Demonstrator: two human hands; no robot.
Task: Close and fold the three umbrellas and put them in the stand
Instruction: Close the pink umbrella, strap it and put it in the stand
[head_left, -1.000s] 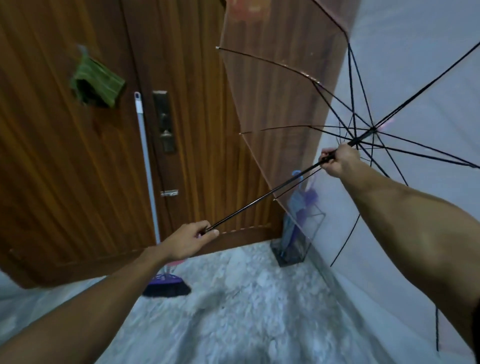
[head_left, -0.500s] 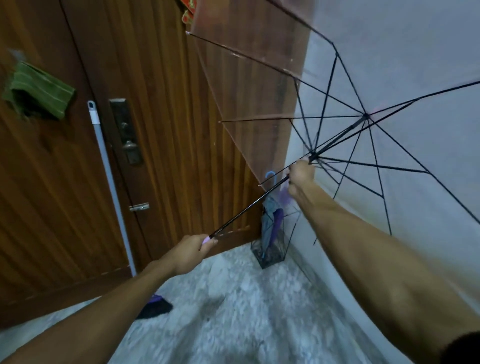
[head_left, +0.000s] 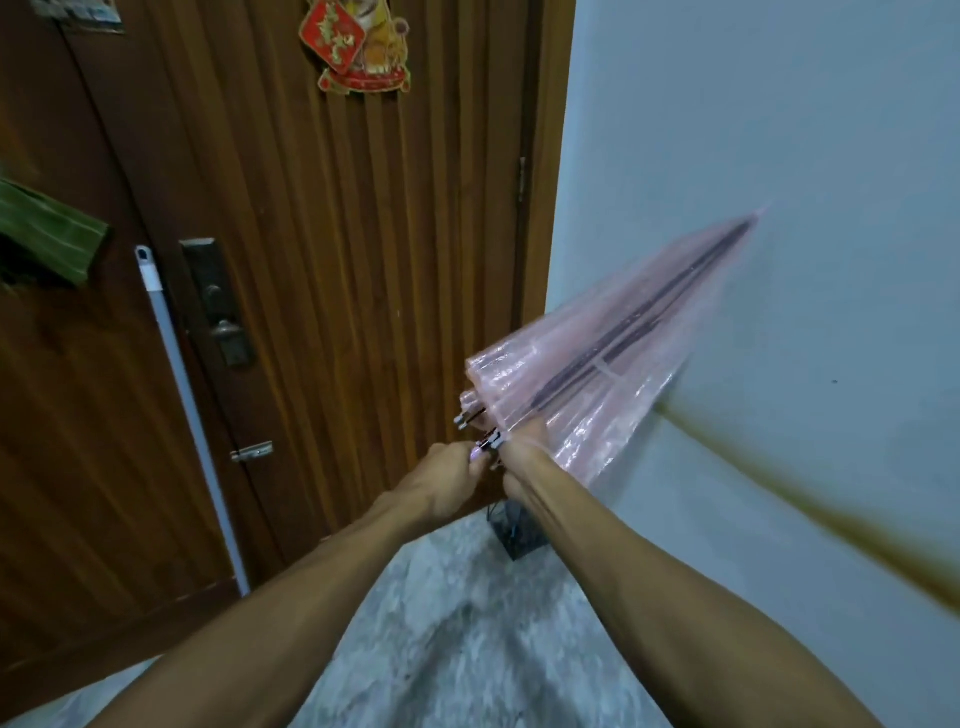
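A pale speckled floor (head_left: 467, 649) runs into a corner where a ribbed wooden door (head_left: 363, 234) meets a bluish-white wall (head_left: 779, 130).

Nearest, the two forearms converge in mid-frame. The left hand (head_left: 447, 480) curls round the handle end of the pink umbrella (head_left: 613, 343); the right hand (head_left: 519, 449) sits just beside it, fingers wrapped about the collapsed canopy near the rib tips. The umbrella, now folded in, is held in the air and points up and right toward the wall.

It looks light and easy to swing, but the clear plastic skin is likely slick and crinkly, and the thin dark ribs probably bend if squeezed hard. Gathering the loose pleats near the rib tips, with the other hand on the handle, seems the safest hold.

Just beyond the hands, the dark wire stand (head_left: 517, 535) sits on the floor in the corner, mostly hidden by the wrists; what it holds cannot be told. A broom handle (head_left: 187, 395) leans on the door to the left, well apart. Farther up hang a green cloth (head_left: 47, 234) and a red decoration (head_left: 358, 47).
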